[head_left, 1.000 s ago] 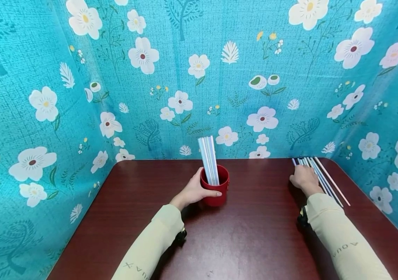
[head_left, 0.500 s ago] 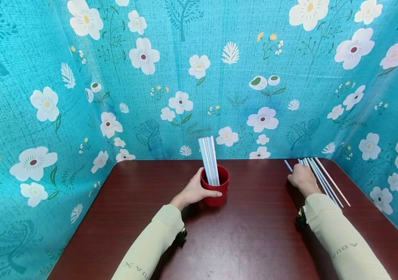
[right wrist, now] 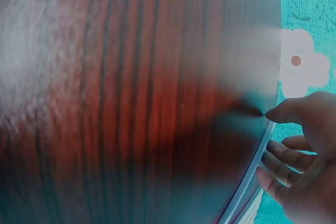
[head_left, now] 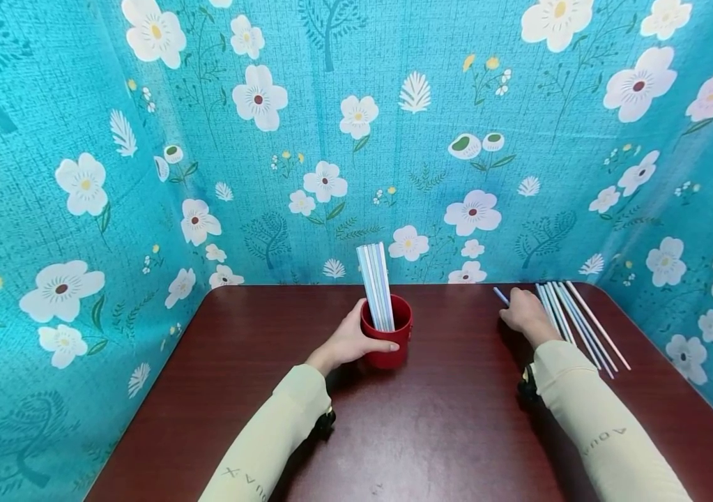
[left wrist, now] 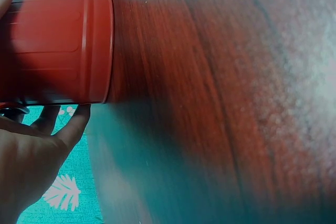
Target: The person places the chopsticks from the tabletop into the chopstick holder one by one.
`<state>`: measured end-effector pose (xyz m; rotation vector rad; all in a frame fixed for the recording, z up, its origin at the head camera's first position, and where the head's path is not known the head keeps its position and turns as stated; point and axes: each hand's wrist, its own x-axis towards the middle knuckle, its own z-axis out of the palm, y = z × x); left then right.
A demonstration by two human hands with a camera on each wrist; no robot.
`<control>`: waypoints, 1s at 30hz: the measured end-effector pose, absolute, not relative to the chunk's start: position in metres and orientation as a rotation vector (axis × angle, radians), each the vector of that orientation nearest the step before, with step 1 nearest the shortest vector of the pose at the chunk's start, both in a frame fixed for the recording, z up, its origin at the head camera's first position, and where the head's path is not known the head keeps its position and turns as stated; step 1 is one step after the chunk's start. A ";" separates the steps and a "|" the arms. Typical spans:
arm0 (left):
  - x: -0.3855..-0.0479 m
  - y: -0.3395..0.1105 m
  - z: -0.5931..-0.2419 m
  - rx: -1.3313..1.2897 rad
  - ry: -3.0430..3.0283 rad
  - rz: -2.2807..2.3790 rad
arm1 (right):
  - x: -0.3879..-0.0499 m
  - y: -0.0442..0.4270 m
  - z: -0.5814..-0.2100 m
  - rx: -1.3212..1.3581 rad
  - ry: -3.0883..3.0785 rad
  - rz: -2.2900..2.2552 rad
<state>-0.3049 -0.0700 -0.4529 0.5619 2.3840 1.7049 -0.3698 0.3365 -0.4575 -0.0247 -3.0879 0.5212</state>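
Note:
My left hand (head_left: 348, 341) grips a small red bucket (head_left: 387, 357) standing on the table, thumb across its near side. In the left wrist view the bucket (left wrist: 58, 48) shows small loops at its sides. Several thin pale blue and white sticks (head_left: 376, 286) lean upright inside it, tops well above the rim. At the far right, my right hand (head_left: 527, 315) pinches a thin blue stick (head_left: 500, 296) low at the table; its tip shows past the fingers. The hand hides the middle of that stick. Right of this hand lies a fan of several pastel sticks (head_left: 582, 328).
The dark red-brown wooden table (head_left: 450, 418) reaches to a turquoise flowered cloth (head_left: 306, 139) hanging at the back and both sides. One pink stick (head_left: 601, 328) lies outermost, near the table's right edge.
My right hand has shifted left with the blue stick, away from the other sticks, which now show more fully. My left hand and the bucket have stayed in place.

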 end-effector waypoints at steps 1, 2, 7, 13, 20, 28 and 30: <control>-0.305 -0.070 -0.453 0.561 2.386 1.705 | -0.369 0.334 -0.457 -0.025 -3.089 0.525; -0.305 -0.070 -0.453 0.560 2.387 1.705 | -0.369 0.333 -0.456 -0.024 -3.090 0.527; -0.304 -0.070 -0.452 0.570 2.398 1.704 | -0.369 0.325 -0.456 -0.010 -3.095 0.538; -0.305 -0.070 -0.453 0.565 2.400 1.697 | -0.369 0.317 -0.456 -0.003 -3.118 0.574; -0.307 -0.071 -0.455 0.574 2.385 1.717 | -0.368 0.306 -0.450 0.023 -3.147 0.645; -0.308 -0.070 -0.456 0.568 2.392 1.710 | -0.367 0.292 -0.445 0.092 -3.230 0.619; -0.307 -0.070 -0.455 0.568 2.391 1.711 | -0.367 0.290 -0.445 0.092 -3.242 0.607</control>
